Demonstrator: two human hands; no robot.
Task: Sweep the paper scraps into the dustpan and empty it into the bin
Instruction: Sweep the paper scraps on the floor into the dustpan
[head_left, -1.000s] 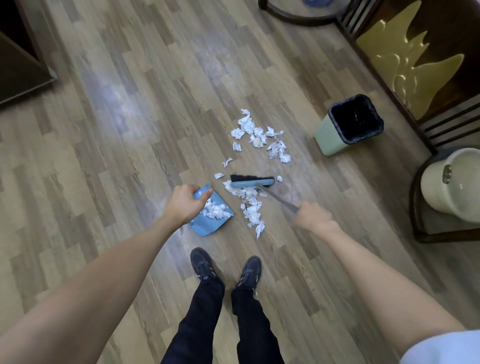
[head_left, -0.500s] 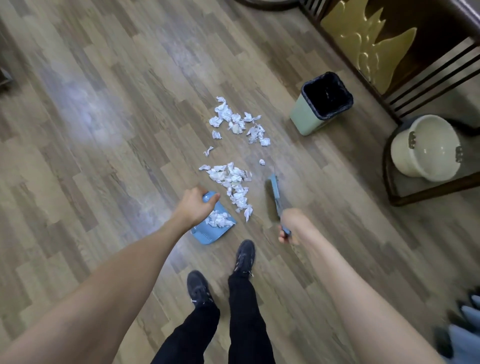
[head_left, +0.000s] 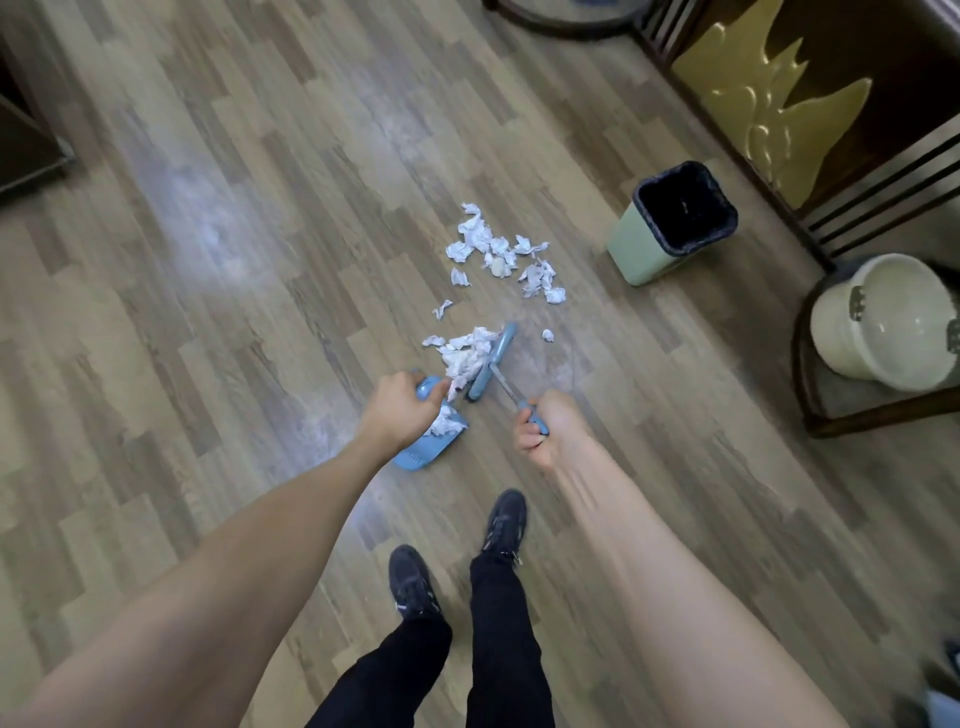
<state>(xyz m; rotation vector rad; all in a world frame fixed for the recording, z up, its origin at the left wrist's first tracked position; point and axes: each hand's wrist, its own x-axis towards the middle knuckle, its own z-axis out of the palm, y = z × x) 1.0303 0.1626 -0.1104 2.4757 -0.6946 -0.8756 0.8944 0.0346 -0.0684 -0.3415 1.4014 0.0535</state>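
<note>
Left hand (head_left: 400, 410) gripped blue dustpan (head_left: 423, 452) on floor; right hand (head_left: 545, 426) clenched brush (head_left: 491, 361) handle, head against near paper scraps (head_left: 465, 353). More scraps farther. Bin (head_left: 670, 223) far right.

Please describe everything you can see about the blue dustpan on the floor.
The dustpan is small, light blue and looks like plastic. It rests on the wooden floor in front of the person's shoes. The left hand grips its handle end and hides much of it. White crumpled scraps already lie inside. Its open side faces the brush, which the right hand holds and which pushes another pile of scraps against its mouth. Ribbed lines mark its near edge.
</note>
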